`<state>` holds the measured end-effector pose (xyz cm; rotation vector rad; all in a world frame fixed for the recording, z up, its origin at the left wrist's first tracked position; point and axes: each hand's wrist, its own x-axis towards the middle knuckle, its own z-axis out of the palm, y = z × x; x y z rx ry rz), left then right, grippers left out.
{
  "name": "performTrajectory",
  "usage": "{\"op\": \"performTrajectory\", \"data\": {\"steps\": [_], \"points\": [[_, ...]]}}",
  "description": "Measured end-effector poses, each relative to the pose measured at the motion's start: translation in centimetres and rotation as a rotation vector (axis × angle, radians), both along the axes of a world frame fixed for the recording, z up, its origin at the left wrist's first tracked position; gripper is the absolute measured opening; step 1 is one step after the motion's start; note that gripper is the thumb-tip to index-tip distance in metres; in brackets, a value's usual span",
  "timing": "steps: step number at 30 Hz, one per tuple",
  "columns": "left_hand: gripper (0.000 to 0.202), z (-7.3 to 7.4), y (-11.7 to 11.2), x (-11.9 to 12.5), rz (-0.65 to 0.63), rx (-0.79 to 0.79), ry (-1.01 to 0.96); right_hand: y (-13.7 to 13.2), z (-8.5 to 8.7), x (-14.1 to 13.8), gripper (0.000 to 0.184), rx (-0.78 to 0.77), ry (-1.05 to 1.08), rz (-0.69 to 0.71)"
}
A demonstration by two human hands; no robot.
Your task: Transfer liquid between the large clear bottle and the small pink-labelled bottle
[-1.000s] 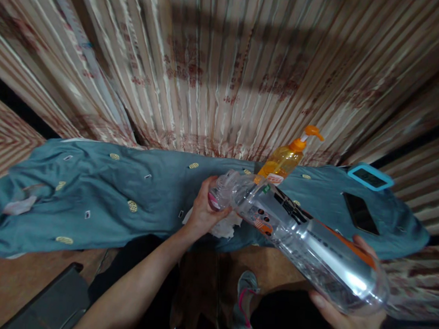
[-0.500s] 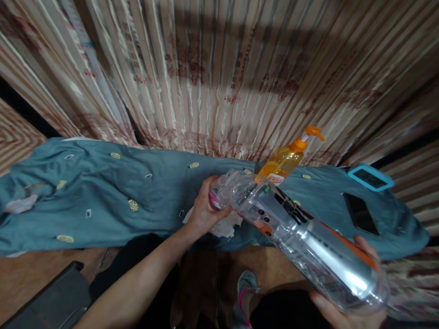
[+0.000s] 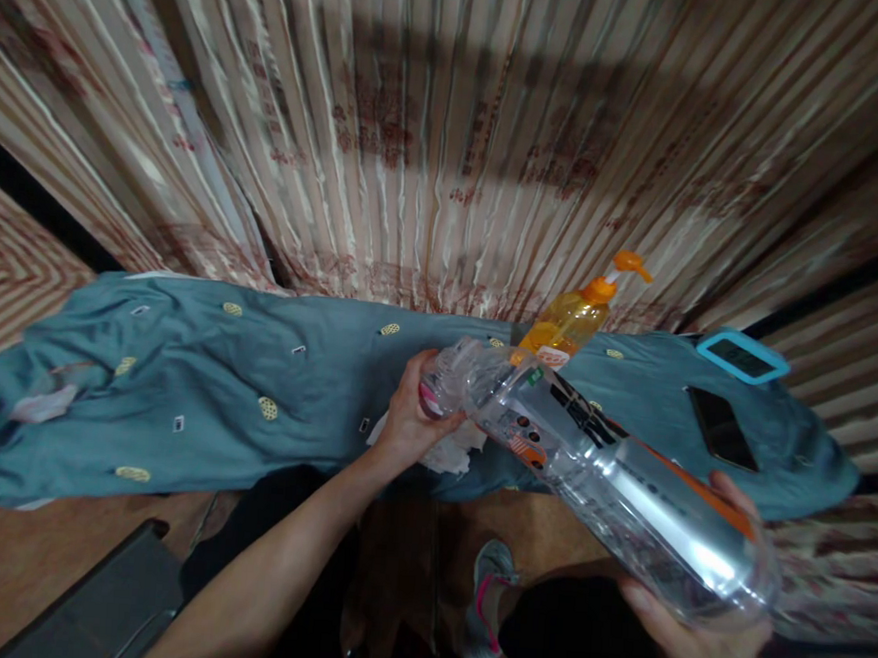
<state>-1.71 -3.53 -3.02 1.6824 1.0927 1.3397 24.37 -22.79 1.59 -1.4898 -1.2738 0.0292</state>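
Observation:
A large clear plastic bottle (image 3: 609,481) with a printed label lies tilted across the lower right, its neck pointing up and left. My right hand (image 3: 711,629) cups its wide base from below, fingers wrapped round it. My left hand (image 3: 410,417) is closed round the neck end, on a pink cap (image 3: 428,400). Just below that hand a crumpled white tissue (image 3: 451,452) rests on the teal patterned cloth (image 3: 254,396) covering the table.
An orange pump bottle (image 3: 571,318) stands behind the clear bottle. A dark phone (image 3: 719,427) and a blue-framed device (image 3: 742,357) lie at the right end. Striped curtains hang behind. A shoe (image 3: 486,613) and a dark case (image 3: 100,606) are on the floor.
The view has shifted slightly. Both hands and the bottle stay almost where they were, the left hand still at the cap.

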Motion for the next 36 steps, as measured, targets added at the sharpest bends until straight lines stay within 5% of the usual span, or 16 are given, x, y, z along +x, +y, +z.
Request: {"op": "performTrajectory", "data": {"steps": [15, 26, 36], "points": [[0.088, -0.22, 0.18, 0.03, 0.007, 0.023, 0.013, 0.04, 0.27, -0.20, 0.106, -0.002, -0.004, -0.012], [0.087, -0.20, 0.22, 0.03, 0.001, 0.024, -0.007, 0.02, -0.17, -0.01, 0.126, -0.012, 0.038, 0.018], [0.087, 0.05, 0.16, 0.08, 0.015, 0.007, -0.017, 0.38, 0.38, -0.18, 0.121, -0.004, 0.019, -0.005]]}}
